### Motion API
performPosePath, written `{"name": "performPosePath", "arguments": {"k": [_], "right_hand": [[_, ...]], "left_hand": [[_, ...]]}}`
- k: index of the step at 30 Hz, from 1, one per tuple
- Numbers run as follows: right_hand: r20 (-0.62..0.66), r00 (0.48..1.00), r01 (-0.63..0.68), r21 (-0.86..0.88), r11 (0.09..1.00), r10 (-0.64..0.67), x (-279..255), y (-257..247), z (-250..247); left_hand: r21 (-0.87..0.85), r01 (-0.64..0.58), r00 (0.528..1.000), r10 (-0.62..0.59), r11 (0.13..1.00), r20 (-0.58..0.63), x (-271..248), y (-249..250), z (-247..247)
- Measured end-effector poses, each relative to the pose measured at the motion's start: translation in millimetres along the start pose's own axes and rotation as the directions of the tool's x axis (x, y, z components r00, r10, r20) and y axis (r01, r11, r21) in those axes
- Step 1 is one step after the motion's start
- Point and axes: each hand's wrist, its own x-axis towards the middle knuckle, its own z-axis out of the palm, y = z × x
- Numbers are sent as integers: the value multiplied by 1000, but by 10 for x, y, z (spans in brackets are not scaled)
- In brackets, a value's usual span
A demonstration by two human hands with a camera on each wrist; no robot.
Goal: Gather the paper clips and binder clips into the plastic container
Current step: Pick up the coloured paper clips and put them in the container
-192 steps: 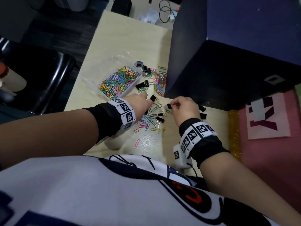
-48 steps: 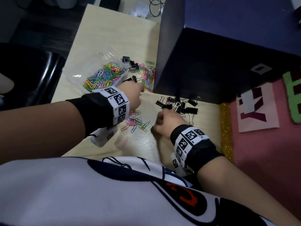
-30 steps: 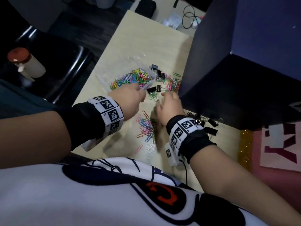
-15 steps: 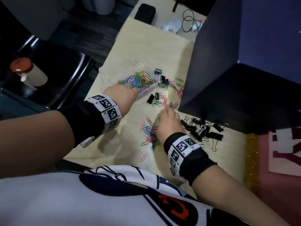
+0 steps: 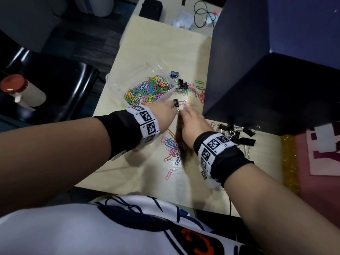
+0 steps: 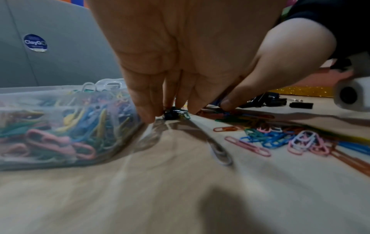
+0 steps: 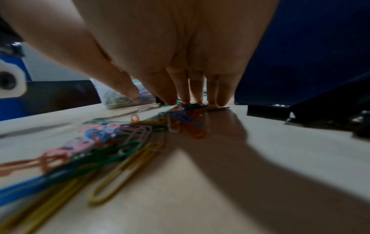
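The clear plastic container is heaped with coloured paper clips. My left hand is just right of it, fingers straight down, tips on the table at a black binder clip. My right hand is beside the left, its straight fingers pressing on loose paper clips. More loose paper clips lie under my wrists. A pile of binder clips sits to the right. Further clips lie beyond the container.
A tall dark blue box stands on the table close on the right. A black chair and a red-capped bottle are off the left edge. A pouch and cable lie at the far end.
My left hand has left the container and come down beside it at the binder clip. My right hand has slid forward to meet it.
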Motion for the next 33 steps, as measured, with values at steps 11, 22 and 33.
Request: {"name": "performPosePath", "arguments": {"k": [11, 22, 33], "right_hand": [[-213, 950, -201, 139, 970, 227, 328, -140, -77], [-113, 950, -300, -59, 952, 292, 599, -193, -133], [-242, 924, -291, 52, 955, 295, 117, -168, 180]], "left_hand": [[3, 27, 999, -27, 1000, 37, -182, -113, 149], [-55, 92, 995, -89, 994, 40, -345, -184, 277], [-21, 90, 996, -90, 996, 12, -293, -103, 171]]}}
